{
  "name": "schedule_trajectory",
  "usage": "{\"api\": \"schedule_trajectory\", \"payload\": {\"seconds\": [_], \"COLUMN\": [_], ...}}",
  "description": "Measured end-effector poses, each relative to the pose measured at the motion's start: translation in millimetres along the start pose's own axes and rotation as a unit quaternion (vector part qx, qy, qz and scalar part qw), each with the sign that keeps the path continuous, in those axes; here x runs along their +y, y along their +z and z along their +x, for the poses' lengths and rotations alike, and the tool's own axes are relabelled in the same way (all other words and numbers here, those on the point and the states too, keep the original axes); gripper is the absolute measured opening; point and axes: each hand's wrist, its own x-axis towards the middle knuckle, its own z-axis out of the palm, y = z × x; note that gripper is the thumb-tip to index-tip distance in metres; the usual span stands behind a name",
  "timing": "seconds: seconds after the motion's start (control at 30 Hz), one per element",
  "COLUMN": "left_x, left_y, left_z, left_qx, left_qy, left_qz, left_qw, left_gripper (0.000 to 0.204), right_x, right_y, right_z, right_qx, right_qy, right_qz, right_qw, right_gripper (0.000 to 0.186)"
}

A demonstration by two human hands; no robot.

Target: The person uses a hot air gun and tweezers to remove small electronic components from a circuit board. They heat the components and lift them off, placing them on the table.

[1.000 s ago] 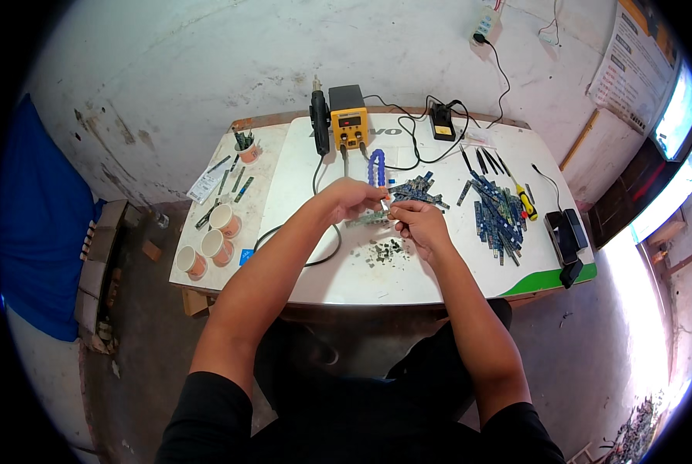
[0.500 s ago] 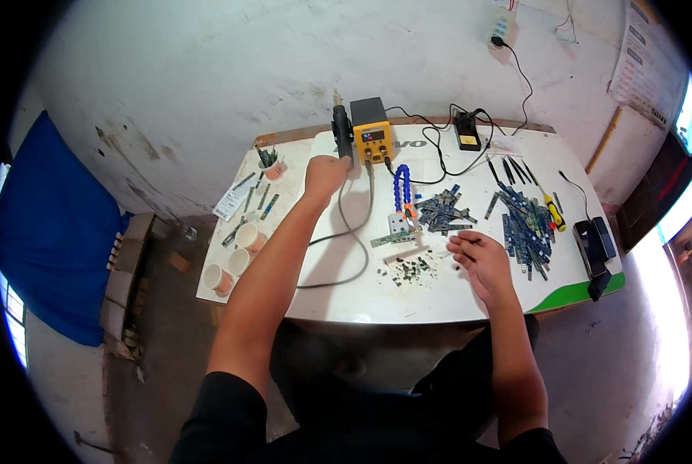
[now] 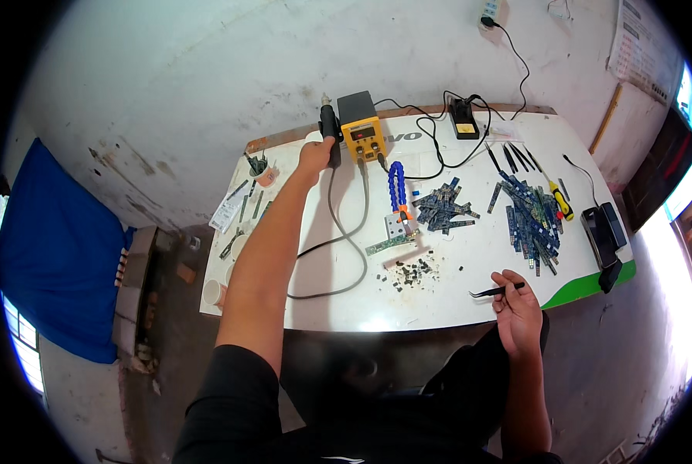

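My left hand [image 3: 314, 158] is closed round the black handle of a hot air gun [image 3: 328, 124], whose nozzle points up beside the yellow and black soldering station [image 3: 365, 141]. Over the table's front edge, my right hand [image 3: 520, 321] pinches black bent-tip tweezers [image 3: 486, 293], their tip pointing left. A narrow green circuit board [image 3: 388, 246] is at the holder [image 3: 393, 225] with a blue flexible arm [image 3: 396, 184]. Small dark chips [image 3: 415, 274] lie scattered in front of it. To its right are two heaps of narrow circuit boards [image 3: 443, 207], the bigger heap [image 3: 533, 224] farther right.
Paper cups [image 3: 214, 293] stand at the left edge, partly behind my left forearm. Another cup [image 3: 265, 177] holds board strips. A grey hose [image 3: 367, 255] loops across the table. A yellow screwdriver [image 3: 560, 203], black hand tools [image 3: 511, 158] and a black case [image 3: 597, 236] lie right.
My right hand has drawn back toward the table's front edge, bringing the tweezers into plain sight. My left hand keeps its hold on the hot air gun. The whole view has shifted slightly.
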Motion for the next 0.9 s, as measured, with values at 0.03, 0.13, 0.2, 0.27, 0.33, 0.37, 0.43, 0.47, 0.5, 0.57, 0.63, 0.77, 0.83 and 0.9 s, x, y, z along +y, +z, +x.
{"api": "schedule_trajectory", "payload": {"seconds": [0.03, 0.13, 0.2, 0.27, 0.33, 0.37, 0.43, 0.47, 0.5, 0.57, 0.63, 0.77, 0.83, 0.9], "left_x": [7, 36, 53, 56, 75, 90, 106, 108, 104, 101, 93, 81, 69, 63], "left_y": [1, 3, -11, -38, -49, -52, -78, -100, -109, -135, -161, -163, -164, -152], "left_z": [-7, -32, -41, -44, -77, -109, -178, -207, -234, -293, -356, -422, -438, -453], "left_qx": [-0.012, -0.050, -0.075, -0.085, -0.092, -0.104, -0.133, -0.154, -0.180, -0.195, -0.175, -0.196, -0.247, -0.245], "left_qy": [-0.011, -0.026, -0.013, 0.022, 0.047, 0.076, 0.114, 0.123, 0.132, 0.146, 0.157, 0.173, 0.190, 0.169], "left_qz": [-0.074, -0.238, -0.266, -0.294, -0.302, -0.318, -0.317, -0.302, -0.310, -0.329, -0.346, -0.365, -0.346, -0.385], "left_qw": [0.997, 0.970, 0.961, 0.952, 0.948, 0.939, 0.932, 0.933, 0.924, 0.912, 0.908, 0.893, 0.885, 0.873], "left_gripper": [0.040, 0.036, 0.038, 0.039, 0.040, 0.041, 0.047, 0.052, 0.055, 0.059, 0.061, 0.061, 0.061, 0.062], "right_x": [4, 12, 18, 21, 18, 16, 15, 16, 13, 14, 22, 29, 34, 36], "right_y": [-3, -7, -6, 1, -1, -4, -7, -8, -12, -18, -16, -19, -12, -6], "right_z": [0, -2, -2, -5, -11, -15, -26, -33, -40, -54, -64, -80, -90, -97], "right_qx": [-0.005, -0.017, -0.024, -0.035, -0.029, -0.023, -0.021, -0.025, -0.020, -0.025, -0.043, -0.052, -0.054, -0.067], "right_qy": [0.005, 0.015, 0.022, 0.024, 0.014, 0.006, 0.009, 0.017, 0.015, 0.022, 0.031, 0.025, 0.031, 0.028], "right_qz": [0.007, 0.019, 0.023, 0.020, 0.016, 0.015, 0.019, 0.022, 0.019, 0.025, 0.031, 0.033, 0.032, 0.028], "right_qw": [1.000, 1.000, 0.999, 0.999, 0.999, 1.000, 1.000, 0.999, 0.999, 0.999, 0.998, 0.998, 0.998, 0.997], "right_gripper": [0.028, 0.028, 0.029, 0.027, 0.025, 0.023, 0.020, 0.018, 0.015, 0.013, 0.011, 0.011, 0.011, 0.011]}}
